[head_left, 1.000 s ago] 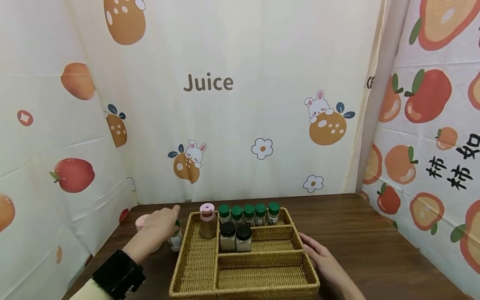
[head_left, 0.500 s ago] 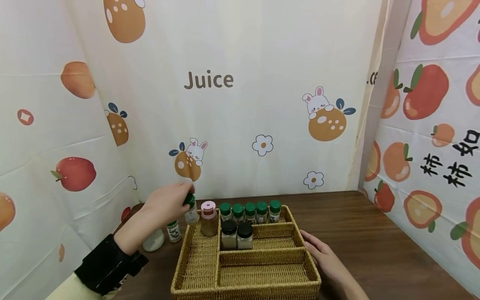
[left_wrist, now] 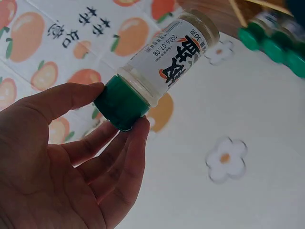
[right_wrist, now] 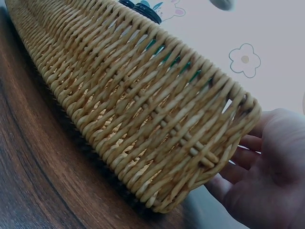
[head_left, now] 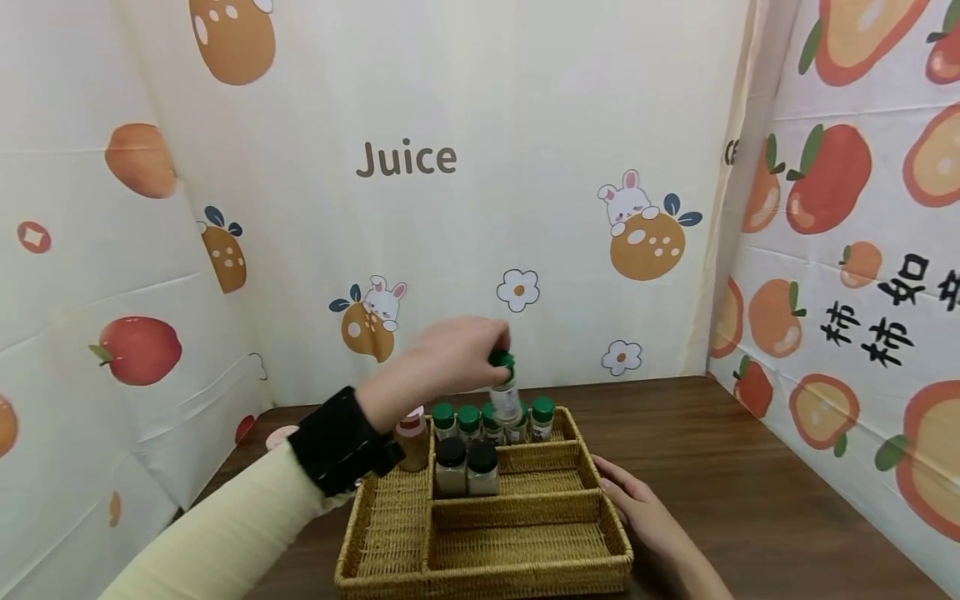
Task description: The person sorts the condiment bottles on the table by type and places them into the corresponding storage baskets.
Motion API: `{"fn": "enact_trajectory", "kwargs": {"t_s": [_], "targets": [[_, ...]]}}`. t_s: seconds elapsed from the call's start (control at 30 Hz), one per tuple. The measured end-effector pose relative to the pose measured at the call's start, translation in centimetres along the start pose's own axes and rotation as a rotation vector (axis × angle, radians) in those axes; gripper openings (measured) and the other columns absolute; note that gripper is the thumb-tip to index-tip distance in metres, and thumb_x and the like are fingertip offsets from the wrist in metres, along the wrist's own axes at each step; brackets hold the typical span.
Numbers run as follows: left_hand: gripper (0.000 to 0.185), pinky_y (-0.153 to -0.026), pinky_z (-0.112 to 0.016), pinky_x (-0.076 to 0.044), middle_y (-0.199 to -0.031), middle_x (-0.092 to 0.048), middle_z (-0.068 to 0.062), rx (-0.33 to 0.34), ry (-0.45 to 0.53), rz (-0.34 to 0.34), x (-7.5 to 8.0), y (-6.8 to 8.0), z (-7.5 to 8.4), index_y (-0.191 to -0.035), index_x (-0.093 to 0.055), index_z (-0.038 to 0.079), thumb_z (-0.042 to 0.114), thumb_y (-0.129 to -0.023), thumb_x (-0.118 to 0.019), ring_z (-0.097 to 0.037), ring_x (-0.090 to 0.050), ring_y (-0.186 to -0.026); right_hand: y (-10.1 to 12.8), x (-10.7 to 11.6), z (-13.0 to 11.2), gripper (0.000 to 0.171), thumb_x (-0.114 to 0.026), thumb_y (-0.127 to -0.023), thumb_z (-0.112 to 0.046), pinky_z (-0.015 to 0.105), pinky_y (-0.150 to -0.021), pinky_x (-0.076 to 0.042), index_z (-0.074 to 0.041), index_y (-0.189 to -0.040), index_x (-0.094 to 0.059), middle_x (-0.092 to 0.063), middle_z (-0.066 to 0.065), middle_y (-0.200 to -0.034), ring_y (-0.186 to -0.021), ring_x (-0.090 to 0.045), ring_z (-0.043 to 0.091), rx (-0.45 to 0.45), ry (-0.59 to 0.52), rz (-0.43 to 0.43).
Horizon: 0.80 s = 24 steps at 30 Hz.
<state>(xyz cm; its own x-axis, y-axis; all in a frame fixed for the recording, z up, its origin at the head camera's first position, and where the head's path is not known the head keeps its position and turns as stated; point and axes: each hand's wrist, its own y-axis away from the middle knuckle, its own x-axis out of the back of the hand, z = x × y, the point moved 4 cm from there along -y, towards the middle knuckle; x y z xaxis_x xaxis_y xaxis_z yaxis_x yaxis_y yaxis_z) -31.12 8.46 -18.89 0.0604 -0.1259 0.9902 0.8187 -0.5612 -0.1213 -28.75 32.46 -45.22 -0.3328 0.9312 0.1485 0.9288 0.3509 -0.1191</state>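
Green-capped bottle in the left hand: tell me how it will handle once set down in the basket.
The green-capped bottle, pinched by its cap in the left hand, looks light. Tall and narrow, it may tip on the uneven wicker basket. On its side, the round body would probably roll.

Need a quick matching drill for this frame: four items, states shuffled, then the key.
Items:
1. green-capped bottle
2. black-lidded jars
3. pink-lidded jar
4. right hand

States:
A. rests against the basket's right side
B. in the basket's left compartment
C. held in the air by its cap in the left hand
D. side by side in the middle compartment

Pairs: 1-C, 2-D, 3-B, 4-A

The basket sits on the table.
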Motion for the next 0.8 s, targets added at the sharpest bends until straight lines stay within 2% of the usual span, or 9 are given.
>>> {"fn": "enact_trajectory", "kwargs": {"t_s": [0.17,0.5,0.6,0.7,0.8], "targets": [[0.015,-0.063,-0.025,-0.038,-0.089,-0.062,0.004,-0.04,0.017,-0.019,-0.6,-3.1,3.4,-0.103,-0.06,0.017,0.026,-0.092,-0.066,-0.012,-0.052,-0.076,0.1,-0.1,-0.2,0.062,-0.037,-0.11,-0.025,0.027,-0.093,-0.053,0.01,-0.155,-0.012,-0.018,0.039,-0.157,-0.134,-0.049,0.03,-0.018,0.02,0.028],[0.016,-0.061,-0.024,-0.043,-0.09,-0.064,0.006,-0.017,0.004,-0.03,-3.2,-7.9,7.8,-0.099,-0.061,0.019,0.031,-0.092,-0.067,-0.012,-0.057,-0.078,0.9,0.1,-0.8,0.061,-0.037,-0.11,-0.025,0.03,-0.096,-0.052,0.009,-0.155,-0.015,-0.018,0.038,-0.158,-0.139,-0.038,0.049,-0.023,0.027,0.055],[0.017,-0.06,-0.025,-0.046,-0.09,-0.065,0.006,-0.006,-0.007,-0.043,-4.4,-8.9,8.4,-0.098,-0.062,0.018,0.033,-0.092,-0.067,-0.011,-0.059,-0.078,1.1,0.1,-0.9,0.06,-0.036,-0.11,-0.024,0.029,-0.096,-0.052,0.01,-0.155,-0.015,-0.018,0.038,-0.157,-0.14,-0.036,0.051,-0.021,0.042,0.059],[0.016,-0.057,-0.025,-0.045,-0.085,-0.064,0.005,0.005,0.028,-0.057,-5.7,-9.5,8.4,-0.093,-0.062,0.016,0.03,-0.092,-0.069,-0.012,-0.058,-0.073,1.2,0.0,-1.0,0.06,-0.036,-0.11,-0.024,0.031,-0.098,-0.052,0.01,-0.155,-0.015,-0.018,0.038,-0.157,-0.14,-0.035,0.052,-0.02,0.039,0.06],[0.02,-0.053,-0.023,-0.038,-0.074,-0.055,0.004,0.036,0.043,-0.073,-7.0,-10.0,7.8,-0.081,-0.056,0.015,0.027,-0.092,-0.069,-0.012,-0.05,-0.065,1.2,-0.2,-1.1,0.061,-0.036,-0.11,-0.025,0.034,-0.102,-0.051,0.009,-0.155,-0.015,-0.018,0.037,-0.158,-0.142,-0.032,0.052,-0.02,0.037,0.056]]}}
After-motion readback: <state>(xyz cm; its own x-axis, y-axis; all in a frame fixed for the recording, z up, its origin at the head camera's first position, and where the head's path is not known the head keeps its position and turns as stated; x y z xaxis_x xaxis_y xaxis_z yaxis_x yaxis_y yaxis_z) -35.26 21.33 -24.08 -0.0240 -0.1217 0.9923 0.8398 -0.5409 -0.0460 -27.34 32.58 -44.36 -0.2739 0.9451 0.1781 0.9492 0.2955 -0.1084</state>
